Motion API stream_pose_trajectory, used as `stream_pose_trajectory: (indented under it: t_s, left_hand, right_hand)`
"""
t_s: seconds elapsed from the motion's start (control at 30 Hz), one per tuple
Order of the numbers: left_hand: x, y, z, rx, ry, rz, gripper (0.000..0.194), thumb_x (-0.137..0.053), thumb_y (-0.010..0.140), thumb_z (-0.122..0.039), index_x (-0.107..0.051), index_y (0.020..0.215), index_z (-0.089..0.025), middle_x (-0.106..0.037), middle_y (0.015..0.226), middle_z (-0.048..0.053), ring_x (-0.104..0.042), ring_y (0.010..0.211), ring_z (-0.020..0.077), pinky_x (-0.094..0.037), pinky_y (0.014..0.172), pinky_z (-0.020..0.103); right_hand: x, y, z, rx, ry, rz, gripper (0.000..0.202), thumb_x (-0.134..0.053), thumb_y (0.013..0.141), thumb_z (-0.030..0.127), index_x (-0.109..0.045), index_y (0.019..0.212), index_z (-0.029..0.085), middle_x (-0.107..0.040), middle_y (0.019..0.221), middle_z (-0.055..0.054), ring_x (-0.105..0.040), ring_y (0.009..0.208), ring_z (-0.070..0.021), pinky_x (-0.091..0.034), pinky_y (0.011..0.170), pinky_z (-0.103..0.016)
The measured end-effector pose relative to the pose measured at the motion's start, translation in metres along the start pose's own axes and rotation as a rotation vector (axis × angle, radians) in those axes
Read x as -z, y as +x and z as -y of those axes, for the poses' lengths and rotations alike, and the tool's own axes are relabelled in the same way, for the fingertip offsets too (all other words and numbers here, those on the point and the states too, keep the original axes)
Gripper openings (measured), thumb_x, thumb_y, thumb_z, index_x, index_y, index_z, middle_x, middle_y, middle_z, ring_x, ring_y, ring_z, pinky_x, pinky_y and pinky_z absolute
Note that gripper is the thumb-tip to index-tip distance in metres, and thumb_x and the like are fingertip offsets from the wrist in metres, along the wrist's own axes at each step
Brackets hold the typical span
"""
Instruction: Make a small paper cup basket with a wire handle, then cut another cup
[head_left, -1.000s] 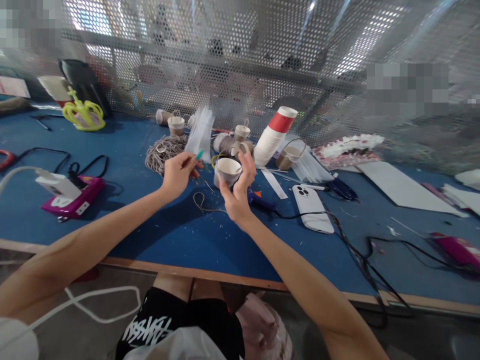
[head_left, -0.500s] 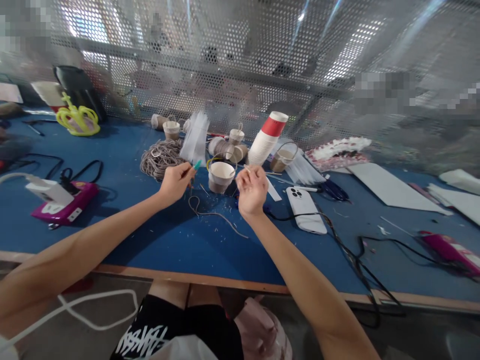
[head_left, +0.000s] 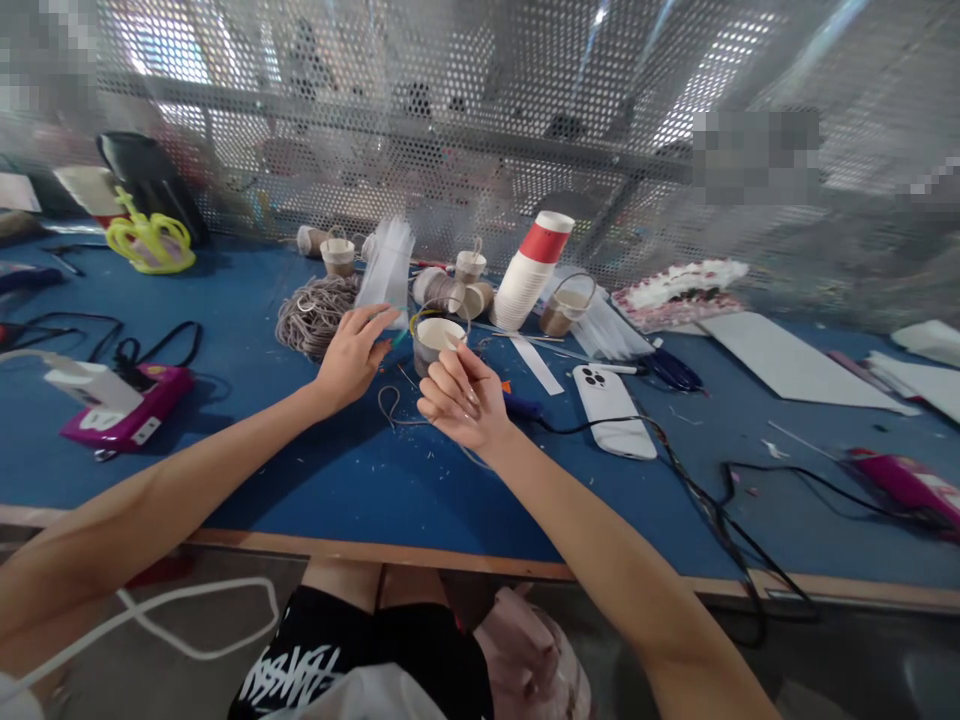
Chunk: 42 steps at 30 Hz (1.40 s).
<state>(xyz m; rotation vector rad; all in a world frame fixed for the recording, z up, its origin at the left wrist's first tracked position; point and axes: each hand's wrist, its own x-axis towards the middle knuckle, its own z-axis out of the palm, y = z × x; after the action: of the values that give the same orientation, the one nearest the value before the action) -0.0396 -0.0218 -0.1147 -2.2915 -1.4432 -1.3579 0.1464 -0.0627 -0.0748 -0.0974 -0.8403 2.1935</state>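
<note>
Working at a small, round grey-and-white cup (head_left: 433, 340)

Head view: the cup stands on the blue tabletop (head_left: 300, 490), just beyond the curled right hand (head_left: 465, 395); its grip is unclear. The left hand (head_left: 351, 352), fingers loosely extended, nears a slim teal object (head_left: 400, 338); holding cannot be told.

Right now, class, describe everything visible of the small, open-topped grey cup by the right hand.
The small, round, open-topped grey cup stands upright on the blue tabletop, pale and paper-like inside. A thin loop, apparently its handle, arches above the rim. The bare right hand hides part of its lower wall; whether they touch cannot be told.
</note>
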Motion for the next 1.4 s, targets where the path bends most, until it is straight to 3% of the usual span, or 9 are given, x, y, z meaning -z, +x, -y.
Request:
stream_pose_trajectory:
  t_s: [0.1, 0.23, 0.4, 0.57, 0.67, 0.9, 1.03, 1.2, 1.4]
  left_hand:
    - [0.003, 0.0, -0.002, -0.024, 0.068, -0.007, 0.025, -0.046, 0.092, -0.022, -0.069, 0.101, -0.017, -0.069, 0.113, 0.009, -0.06, 0.105, 0.0228, -0.048, 0.094, 0.04]
    - [0.009, -0.001, -0.005, 0.055, 0.079, 0.049, 0.032, -0.042, 0.093, -0.026, -0.061, 0.069, -0.016, -0.064, 0.068, 0.005, -0.056, 0.062, 0.015, -0.041, 0.06, 0.026]
    - [0.014, -0.001, -0.008, 0.189, 0.091, 0.114, 0.047, -0.039, 0.092, -0.04, -0.043, 0.051, -0.018, -0.044, 0.045, 0.001, -0.038, 0.045, 0.0115, -0.024, 0.052, 0.026]
    - [0.018, -0.001, -0.02, 0.175, -0.145, 0.081, 0.03, -0.045, 0.088, -0.041, -0.054, 0.072, -0.017, -0.056, 0.054, 0.0, -0.05, 0.051, 0.012, -0.033, 0.055, 0.024]
    - [0.016, -0.004, -0.033, 0.219, -0.447, 0.165, 0.023, -0.053, 0.085, -0.04, -0.056, 0.084, -0.017, -0.06, 0.059, -0.002, -0.053, 0.05, 0.0102, -0.039, 0.052, 0.021]
    - [-0.005, -0.004, -0.058, 0.756, -0.989, 0.061, 0.028, -0.064, 0.079, -0.034, -0.05, 0.061, -0.017, -0.044, 0.046, -0.007, -0.037, 0.04, 0.0048, -0.03, 0.041, 0.017]
    - [-0.012, -0.002, -0.063, 0.901, -1.161, 0.09, 0.031, -0.063, 0.081, -0.028, -0.051, 0.057, -0.014, -0.044, 0.048, -0.006, -0.034, 0.043, 0.0039, -0.028, 0.044, 0.017]
    - [-0.015, -0.003, -0.057, 0.859, -1.051, -0.006, 0.031, -0.053, 0.089, -0.019, -0.05, 0.058, -0.014, -0.045, 0.05, -0.005, -0.037, 0.046, 0.0049, -0.032, 0.048, 0.017]
    - [-0.008, -0.003, -0.05, 0.558, -0.633, -0.001, 0.033, -0.047, 0.091, -0.015, -0.047, 0.058, -0.017, -0.049, 0.049, -0.005, -0.043, 0.047, 0.007, -0.034, 0.052, 0.02]
  right_hand:
    - [0.009, 0.0, -0.005, -0.041, 0.139, 0.222, 0.071, -0.006, 0.103, 0.042, -0.03, 0.04, 0.018, -0.028, 0.032, 0.004, -0.03, 0.029, -0.0059, -0.036, 0.04, -0.018]
    - [0.019, 0.003, -0.013, -0.138, 0.379, 0.564, 0.078, -0.004, 0.101, 0.05, -0.036, 0.038, 0.018, -0.034, 0.028, 0.003, -0.034, 0.022, -0.0049, -0.026, 0.03, -0.017]
    - [0.017, 0.005, -0.017, -0.236, 0.513, 0.697, 0.084, 0.003, 0.096, 0.06, -0.042, 0.04, 0.016, -0.042, 0.031, 0.0, -0.038, 0.022, -0.0054, -0.028, 0.026, -0.016]
    - [0.021, 0.005, -0.022, -0.31, 0.49, 0.639, 0.089, 0.012, 0.092, 0.061, -0.042, 0.037, 0.016, -0.038, 0.028, -0.001, -0.035, 0.019, -0.0061, -0.027, 0.024, -0.016]
    - [0.026, 0.008, -0.029, -0.358, 0.435, 0.604, 0.091, 0.018, 0.09, 0.061, -0.041, 0.036, 0.016, -0.033, 0.026, -0.001, -0.033, 0.018, -0.0072, -0.026, 0.023, -0.017]
    - [0.026, 0.012, -0.043, -0.508, 0.143, 0.466, 0.096, 0.019, 0.085, 0.064, -0.046, 0.035, 0.014, -0.033, 0.027, -0.003, -0.046, 0.028, -0.0095, -0.039, 0.036, -0.018]
    - [0.023, 0.011, -0.047, -0.556, 0.094, 0.429, 0.095, 0.014, 0.081, 0.072, -0.047, 0.036, 0.015, -0.034, 0.027, -0.002, -0.043, 0.028, -0.0084, -0.04, 0.038, -0.02]
    - [0.022, 0.011, -0.045, -0.586, 0.011, 0.321, 0.094, 0.017, 0.078, 0.071, -0.044, 0.034, 0.015, -0.029, 0.026, -0.001, -0.039, 0.027, -0.0081, -0.037, 0.037, -0.019]
    - [0.02, 0.013, -0.04, -0.621, -0.039, 0.227, 0.085, 0.015, 0.077, 0.072, -0.03, 0.031, 0.017, -0.023, 0.024, 0.001, -0.032, 0.024, -0.0069, -0.034, 0.033, -0.017]
